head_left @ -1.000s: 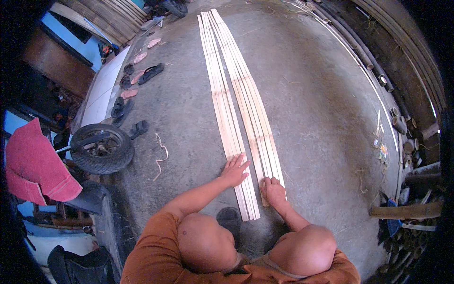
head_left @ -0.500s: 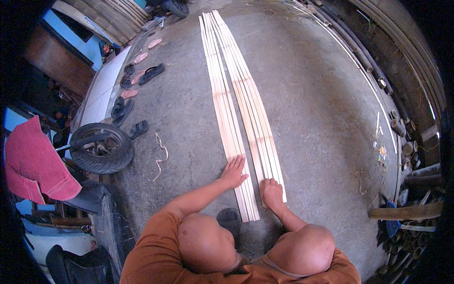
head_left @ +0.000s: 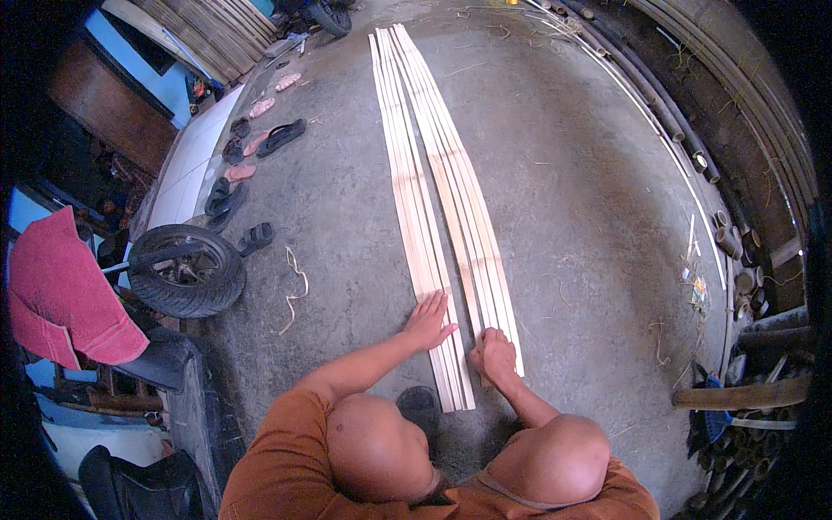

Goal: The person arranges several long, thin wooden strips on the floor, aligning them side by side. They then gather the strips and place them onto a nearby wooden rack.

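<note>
Left hand [head_left: 429, 322] is laid flat, fingers spread, on the left bundle of split bamboo strips [head_left: 419, 225]; right hand [head_left: 494, 354], previously flat, is now curled onto the right bundle [head_left: 468, 204], so aligning appears under way.

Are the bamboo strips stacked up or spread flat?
Spread flat: the bamboo strips lie side by side on the concrete floor, both hands pressing their near ends.

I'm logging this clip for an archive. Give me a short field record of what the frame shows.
Setting: concrete floor
Left hand: flat, fingers spread, on the left bundle of bamboo strips
Right hand: resting on the near end of the right bundle of strips
Nearby: wheel, red cloth, sandals
</note>
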Available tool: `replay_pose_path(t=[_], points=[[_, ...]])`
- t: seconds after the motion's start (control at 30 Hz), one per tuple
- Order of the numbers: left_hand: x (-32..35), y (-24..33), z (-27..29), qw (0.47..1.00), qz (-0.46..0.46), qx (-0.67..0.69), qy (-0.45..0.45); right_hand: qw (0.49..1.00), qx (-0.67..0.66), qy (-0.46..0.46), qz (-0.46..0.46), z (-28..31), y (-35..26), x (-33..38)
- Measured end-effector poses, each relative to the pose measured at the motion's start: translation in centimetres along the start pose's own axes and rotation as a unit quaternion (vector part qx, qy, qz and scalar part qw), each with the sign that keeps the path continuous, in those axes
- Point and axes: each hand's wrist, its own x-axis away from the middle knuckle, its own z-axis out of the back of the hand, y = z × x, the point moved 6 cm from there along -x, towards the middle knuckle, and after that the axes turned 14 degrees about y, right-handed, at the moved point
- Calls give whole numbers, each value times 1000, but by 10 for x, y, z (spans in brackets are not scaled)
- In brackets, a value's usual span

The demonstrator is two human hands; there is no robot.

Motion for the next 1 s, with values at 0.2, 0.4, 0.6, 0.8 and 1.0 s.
replay_pose_path(t=[0.2,0.4,0.6,0.8,1.0], points=[[-1,0,2,1000,15,23,15,996,-50,-62,-31,15,-13,1],[-5,6,-2,1000,6,18,13,997,-20,-78,3,22,-18,2],[-4,9,-3,1000,2,25,15,998,-44,-44,24,26,-21,2],[-1,13,-3,999,1,12,31,999,-13,10,51,17,-1,5],[-2,5,-8,998,23,22,52,997,29,-44,63,25,-24,1]])
